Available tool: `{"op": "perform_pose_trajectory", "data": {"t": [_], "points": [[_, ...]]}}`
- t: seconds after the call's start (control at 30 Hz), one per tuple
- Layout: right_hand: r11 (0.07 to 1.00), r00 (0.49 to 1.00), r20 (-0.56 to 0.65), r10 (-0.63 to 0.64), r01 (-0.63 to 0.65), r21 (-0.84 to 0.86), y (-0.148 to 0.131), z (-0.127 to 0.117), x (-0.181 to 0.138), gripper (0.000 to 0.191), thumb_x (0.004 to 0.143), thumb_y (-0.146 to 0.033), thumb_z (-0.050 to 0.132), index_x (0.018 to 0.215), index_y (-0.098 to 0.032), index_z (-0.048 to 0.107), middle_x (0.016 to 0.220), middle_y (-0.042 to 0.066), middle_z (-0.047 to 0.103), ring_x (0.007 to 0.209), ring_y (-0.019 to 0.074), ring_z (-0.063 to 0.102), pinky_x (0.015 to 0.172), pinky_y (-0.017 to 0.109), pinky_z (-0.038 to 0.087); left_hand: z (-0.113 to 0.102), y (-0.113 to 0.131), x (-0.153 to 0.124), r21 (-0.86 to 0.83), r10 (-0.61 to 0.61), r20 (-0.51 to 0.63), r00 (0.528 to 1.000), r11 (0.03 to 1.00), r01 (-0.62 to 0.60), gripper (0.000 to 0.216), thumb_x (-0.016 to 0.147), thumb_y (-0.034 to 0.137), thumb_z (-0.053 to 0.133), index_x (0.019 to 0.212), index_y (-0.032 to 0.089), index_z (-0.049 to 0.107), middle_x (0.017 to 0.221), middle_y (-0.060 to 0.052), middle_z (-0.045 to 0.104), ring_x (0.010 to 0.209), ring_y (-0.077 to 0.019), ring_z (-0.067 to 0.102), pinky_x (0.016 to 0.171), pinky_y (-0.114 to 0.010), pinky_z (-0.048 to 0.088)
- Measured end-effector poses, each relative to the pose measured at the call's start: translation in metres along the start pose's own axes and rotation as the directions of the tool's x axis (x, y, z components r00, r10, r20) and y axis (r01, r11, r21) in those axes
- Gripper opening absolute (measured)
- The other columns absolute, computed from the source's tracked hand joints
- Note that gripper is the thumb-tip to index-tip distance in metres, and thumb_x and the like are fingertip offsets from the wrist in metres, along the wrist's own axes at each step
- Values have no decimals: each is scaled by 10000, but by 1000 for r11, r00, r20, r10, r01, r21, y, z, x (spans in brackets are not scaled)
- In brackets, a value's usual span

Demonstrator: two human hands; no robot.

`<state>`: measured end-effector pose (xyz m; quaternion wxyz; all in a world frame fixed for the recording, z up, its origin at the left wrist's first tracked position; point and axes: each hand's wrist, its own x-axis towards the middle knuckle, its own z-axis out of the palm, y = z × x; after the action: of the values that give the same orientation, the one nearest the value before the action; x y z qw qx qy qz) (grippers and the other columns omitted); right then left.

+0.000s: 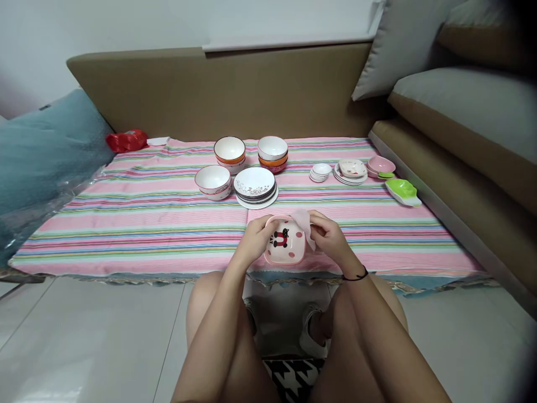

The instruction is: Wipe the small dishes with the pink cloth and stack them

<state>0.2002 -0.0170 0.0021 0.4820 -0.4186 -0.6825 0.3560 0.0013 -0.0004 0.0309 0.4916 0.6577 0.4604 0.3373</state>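
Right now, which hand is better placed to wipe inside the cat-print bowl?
Probably the right hand: it holds the pale pink cloth at the right side of the cat-print bowl. The left hand grips the opposite side, so it seems better placed for steadying.

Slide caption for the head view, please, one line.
Left hand grips a cat-print bowl while the right hand holds a pale cloth at its rim.

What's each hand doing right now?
Left hand: closed on the left side of the cat bowl.
Right hand: closed, holding the pale cloth at the bowl's right edge.
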Motion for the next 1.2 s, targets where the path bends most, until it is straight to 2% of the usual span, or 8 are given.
{"op": "perform_pose_trajectory", "data": {"t": [0.23, 0.43, 0.53, 0.63, 0.73, 0.83, 1.07, 1.2], "points": [[970, 983, 62, 175, -182, 160, 4, 6, -2, 328, 790, -283, 592, 1102, -189, 630, 1000, 65, 659, 896, 202, 609, 732, 294, 501, -1, 0, 0, -19, 2, 10, 1000, 1000, -1, 334, 862, 340, 435, 965, 140, 683, 866, -32, 664, 798, -183, 564, 711, -260, 421], [981, 982, 13, 190, -190, -29, 4, 16, -4, 251, 767, -334, 628, 945, -161, 660, 845, 27, 660, 758, 177, 563, 644, 260, 441, 3, 3, -1, 50, 78, 99, 992, 995, -83, 339, 892, 355, 411, 952, 172, 691, 908, -24, 667, 859, -187, 573, 765, -263, 426], [966, 966, -126, 225, -238, -103, 5, 18, -4, 219, 761, -371, 638, 779, -154, 659, 671, -3, 597, 635, 141, 495, 564, 236, 372, 7, 5, -2, 28, 82, 112, 990, 996, -86, 363, 919, 382, 388, 1006, 176, 673, 1006, -37, 664, 957, -195, 575, 853, -279, 427], [949, 907, -330, 261, -304, -86, 9, 18, -2, 249, 731, -403, 666, 726, -154, 654, 621, -12, 564, 595, 131, 459, 539, 235, 342, 14, 8, -1, -91, 121, 43, 992, 989, -117, 364, 944, 373, 363, 1149, 189, 601, 1203, -48, 599, 1134, -190, 516, 976, -287, 381], [930, 825, -465, 321, -369, -13, 14, 17, 0, 300, 741, -455, 643, 727, -155, 653, 604, -13, 547, 573, 130, 439, 527, 241, 337, 22, 7, 0, -179, 87, 21, 996, 980, -81, 406, 918, 385, 432, 1272, 192, 485, 1224, -66, 575, 1112, -203, 533, 908, -302, 446], [919, 795, -499, 345, -393, 9, 17, 17, 0, 346, 770, -490, 601, 655, -163, 601, 532, -32, 456, 522, 117, 378, 480, 241, 291, 28, 1, 3, -174, 100, 28, 995, 980, -93, 498, 859, 335, 525, 1327, 204, 418, 1222, -68, 563, 1067, -213, 554, 854, -302, 475], [948, 919, -375, 122, -220, -231, 10, 19, -4, 344, 860, -389, 514, 613, -213, 352, 516, -71, 281, 491, 98, 288, 484, 243, 230, 27, -13, 9, -71, 119, -79, 990, 990, -125, 393, 761, 146, 425, 1135, 164, 544, 1075, -49, 609, 977, -194, 551, 838, -289, 435], [947, 953, -294, 69, -155, -280, 5, 18, -4, 259, 901, -377, 462, 713, -203, 504, 580, -41, 452, 539, 120, 405, 530, 242, 290, 25, -9, 4, -2, 45, -63, 997, 999, -45, 312, 806, 224, 403, 1095, 206, 518, 954, -5, 593, 809, -163, 542, 702, -258, 423]]}}
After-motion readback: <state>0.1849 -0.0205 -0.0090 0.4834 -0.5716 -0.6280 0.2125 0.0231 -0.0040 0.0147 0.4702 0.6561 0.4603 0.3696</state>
